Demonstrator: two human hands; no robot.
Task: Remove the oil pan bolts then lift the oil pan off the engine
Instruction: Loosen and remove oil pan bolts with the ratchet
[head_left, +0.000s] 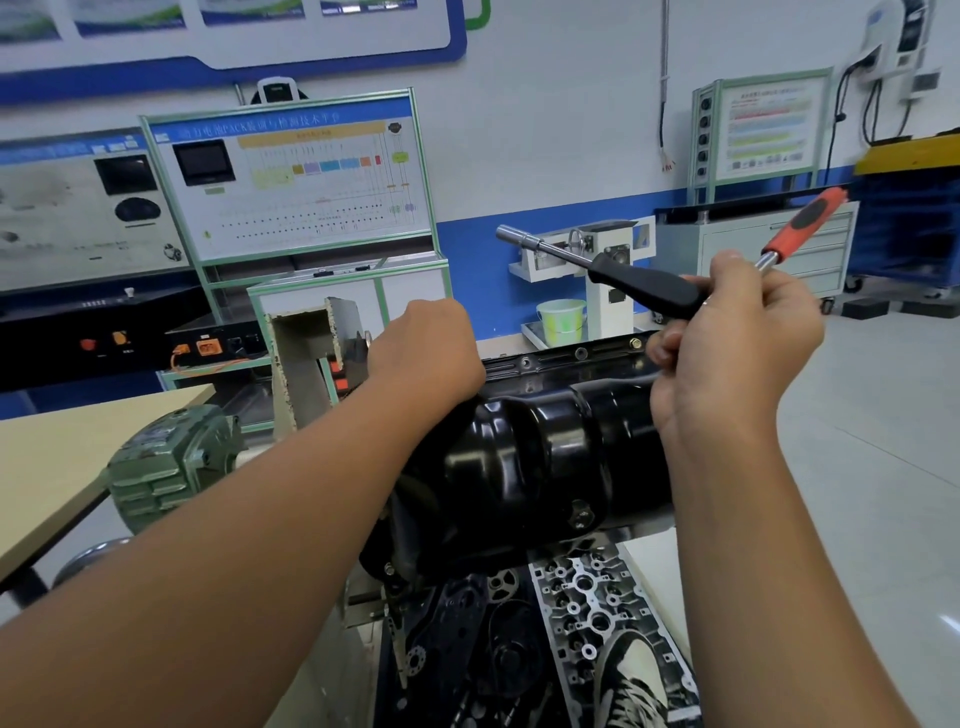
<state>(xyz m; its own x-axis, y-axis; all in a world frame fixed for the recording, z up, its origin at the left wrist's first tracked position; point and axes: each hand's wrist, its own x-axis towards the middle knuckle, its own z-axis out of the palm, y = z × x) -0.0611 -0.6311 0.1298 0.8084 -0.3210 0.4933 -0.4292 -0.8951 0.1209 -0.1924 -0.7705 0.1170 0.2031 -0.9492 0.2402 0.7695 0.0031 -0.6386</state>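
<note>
A glossy black oil pan (540, 447) sits on top of the upturned engine (587, 613) in the middle of the view. Bolts (635, 343) show along its far flange. My left hand (426, 348) reaches over the pan's far left end; its fingers are hidden behind the hand. My right hand (737, 338) is raised above the pan's right side and grips two tools: a black-handled nut driver (602, 265) pointing up-left and a ratchet with an orange handle (802, 223) pointing up-right.
A wooden table (57, 467) stands at the left beside a green gearbox (171, 467). Training panels (291, 182) and cabinets line the wall behind. A white stand with a green bucket (562, 322) is past the engine. Grey floor (883, 467) lies to the right.
</note>
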